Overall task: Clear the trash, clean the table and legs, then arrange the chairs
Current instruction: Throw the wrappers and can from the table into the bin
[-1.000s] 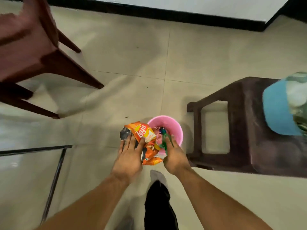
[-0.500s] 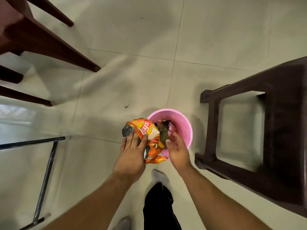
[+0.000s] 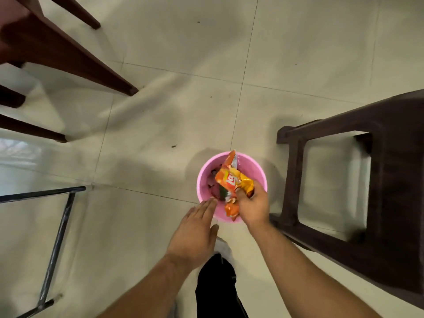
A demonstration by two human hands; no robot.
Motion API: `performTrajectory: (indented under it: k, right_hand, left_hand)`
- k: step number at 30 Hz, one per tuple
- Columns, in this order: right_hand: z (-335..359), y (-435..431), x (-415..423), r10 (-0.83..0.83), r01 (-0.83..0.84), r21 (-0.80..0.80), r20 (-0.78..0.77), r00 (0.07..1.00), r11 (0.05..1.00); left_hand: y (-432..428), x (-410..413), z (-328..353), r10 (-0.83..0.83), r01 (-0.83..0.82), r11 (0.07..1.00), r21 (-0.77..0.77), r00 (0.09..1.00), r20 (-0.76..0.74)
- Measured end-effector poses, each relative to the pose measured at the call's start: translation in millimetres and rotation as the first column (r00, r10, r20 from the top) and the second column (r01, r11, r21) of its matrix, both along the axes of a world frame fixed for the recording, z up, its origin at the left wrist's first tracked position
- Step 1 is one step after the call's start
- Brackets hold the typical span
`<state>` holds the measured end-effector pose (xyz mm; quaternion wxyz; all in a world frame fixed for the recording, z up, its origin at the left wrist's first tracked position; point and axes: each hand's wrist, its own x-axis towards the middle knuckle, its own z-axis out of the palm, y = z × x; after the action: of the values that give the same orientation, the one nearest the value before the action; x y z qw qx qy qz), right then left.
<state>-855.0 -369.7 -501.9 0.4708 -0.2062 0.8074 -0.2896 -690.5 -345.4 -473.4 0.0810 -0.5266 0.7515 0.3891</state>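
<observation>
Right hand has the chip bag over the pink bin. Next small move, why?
Probably push the chip bag down into the pink bin and let go: the right hand grips it, and its top corner sticks up past the far rim. The left hand is open by the near rim, holding nothing.

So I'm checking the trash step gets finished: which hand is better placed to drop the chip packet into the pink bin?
Right. The right hand holds the chip packet over the pink bin, so loosening its grip should drop it in. The left hand is open and empty by the rim.
</observation>
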Motion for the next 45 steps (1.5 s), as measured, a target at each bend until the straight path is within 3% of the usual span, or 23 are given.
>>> performTrajectory:
  k: [2, 4, 6, 9, 11, 15, 17, 20, 25, 28, 31, 37, 45]
  right_hand:
    - [-19.8, -3.5, -6.9, 0.289, -0.304, -0.025, -0.246, 0.925, 0.952]
    - [-45.6, -5.7, -12.1, 0.542, -0.545, 0.105, -0.372, 0.754, 0.831]
    - [-74.5, -11.5, -13.2, 0.727, -0.674, 0.287, -0.38, 0.572, 0.68]
    - [-104.8, -21.4, -9.9, 0.862, -0.735, 0.451, -0.263, 0.433, 0.507]
    - [-118.1, -25.0, -4.3, 0.875, -0.739, 0.476, -0.183, 0.448, 0.478]
    - [-123.3, -29.6, 2.0, 0.841, -0.744, 0.433, -0.067, 0.537, 0.509]
    - [-108.2, -24.1, 4.6, 0.858, -0.76, 0.428, -0.078, 0.508, 0.489]
    - [-72.3, -9.7, 9.3, 0.856, -0.774, 0.364, -0.212, 0.472, 0.518]
    - [24.8, 18.0, 24.2, 0.85, -0.791, 0.343, -0.35, 0.392, 0.506]
    - [97.6, 33.4, 38.6, 0.867, -0.809, 0.35, -0.352, 0.354, 0.472]
    - [180.1, 50.6, 61.0, 0.88, -0.863, 0.32, -0.407, 0.246, 0.39]
    - [314.4, 98.2, 129.7, 0.828, -0.917, 0.229, -0.538, 0.159, 0.326]
    - [417.4, 223.5, 300.2, 0.788, -0.979, 0.137, -0.615, 0.035, 0.151]
  left_hand:
    - [-1.2, 9.8, -13.2, 0.013, -0.013, 1.0, 0.003, 0.999, 0.03]
    - [-1.9, 22.2, -27.9, 0.017, -0.018, 1.0, 0.012, 0.996, 0.083]
    - [-5.1, 31.8, -41.2, 0.008, -0.009, 1.0, 0.01, 0.992, 0.127]
    - [-15.8, 36.6, -54.4, 0.028, -0.027, 1.0, -0.008, 0.989, 0.146]
    - [-25.3, 36.8, -59.0, 0.029, -0.026, 0.999, -0.02, 0.985, 0.169]
    - [-35.6, 34.9, -53.9, 0.015, -0.005, 0.998, -0.057, 0.983, 0.183]
    - [-35.8, 36.2, -40.0, 0.014, -0.004, 0.999, -0.052, 0.981, 0.193]
    - [-32.1, 39.6, -15.4, 0.016, -0.012, 1.0, -0.018, 0.971, 0.239]
    - [-22.5, 45.1, 56.9, -0.008, 0.01, 1.0, -0.006, 0.96, 0.281]
    - [-5.9, 53.7, 116.5, 0.02, -0.021, 1.0, 0.0, 0.956, 0.291]
    - [18.9, 68.3, 190.0, 0.099, -0.095, 0.995, -0.027, 0.955, 0.279]
    - [92.0, 116.7, 317.3, 0.274, -0.247, 0.96, -0.133, 0.929, 0.248]
    - [256.1, 262.6, 411.3, 0.585, -0.512, 0.789, -0.34, 0.796, 0.157]
